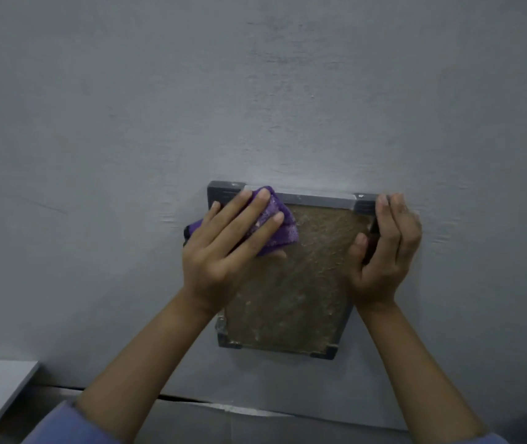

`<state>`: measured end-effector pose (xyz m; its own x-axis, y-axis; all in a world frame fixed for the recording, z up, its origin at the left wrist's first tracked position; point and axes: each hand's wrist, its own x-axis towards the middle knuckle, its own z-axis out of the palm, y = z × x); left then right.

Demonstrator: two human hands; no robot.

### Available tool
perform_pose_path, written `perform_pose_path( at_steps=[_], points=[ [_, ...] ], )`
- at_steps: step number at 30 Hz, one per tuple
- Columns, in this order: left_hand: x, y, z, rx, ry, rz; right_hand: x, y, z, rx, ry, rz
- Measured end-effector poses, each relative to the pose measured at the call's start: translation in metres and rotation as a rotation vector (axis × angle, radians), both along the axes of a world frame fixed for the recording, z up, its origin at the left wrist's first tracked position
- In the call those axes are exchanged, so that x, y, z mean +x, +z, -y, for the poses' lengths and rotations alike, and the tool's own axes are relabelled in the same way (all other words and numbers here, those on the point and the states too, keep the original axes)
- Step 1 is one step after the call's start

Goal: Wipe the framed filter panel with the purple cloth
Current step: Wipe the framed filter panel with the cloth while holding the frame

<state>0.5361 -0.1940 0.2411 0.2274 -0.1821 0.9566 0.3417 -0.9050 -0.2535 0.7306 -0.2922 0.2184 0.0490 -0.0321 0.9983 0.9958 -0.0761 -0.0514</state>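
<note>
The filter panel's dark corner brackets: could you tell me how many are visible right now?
4. Far left bracket, partly under the purple cloth; far right beside the right hand; near left; near right.

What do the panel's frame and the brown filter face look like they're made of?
Frame: likely grey plastic or metal, matte, with darker moulded-looking corner pieces. Filter face: brownish fibrous mat, rough, with pale flecks, possibly dust. I cannot confirm either from this view.

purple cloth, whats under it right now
The purple cloth lies on the filter panel's upper left corner, over grey frame and some brown mesh. The left hand presses it flat with straight fingers. Whatever lies beneath the cloth is covered.
</note>
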Motion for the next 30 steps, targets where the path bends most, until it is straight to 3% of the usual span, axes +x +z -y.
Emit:
perform_pose_path(
  at_steps=[10,17,21,24,30],
  points=[
    [0.017,-0.019,-0.001,-0.078,-0.043,0.101,-0.002,0.0,-0.002,0.009,-0.002,-0.025],
    [0.013,-0.056,0.005,-0.101,-0.081,0.027,-0.004,0.001,-0.002,0.019,-0.012,-0.013],
    [-0.001,-0.083,0.014,-0.168,-0.084,-0.129,-0.004,0.002,0.0,0.018,-0.003,-0.006],
    [-0.011,-0.07,0.017,-0.147,-0.086,-0.196,-0.003,0.002,0.0,0.007,0.003,-0.001],
    [0.001,-0.007,0.014,-0.04,-0.05,0.019,-0.003,0.002,0.001,-0.012,-0.002,-0.006]
  ],
)
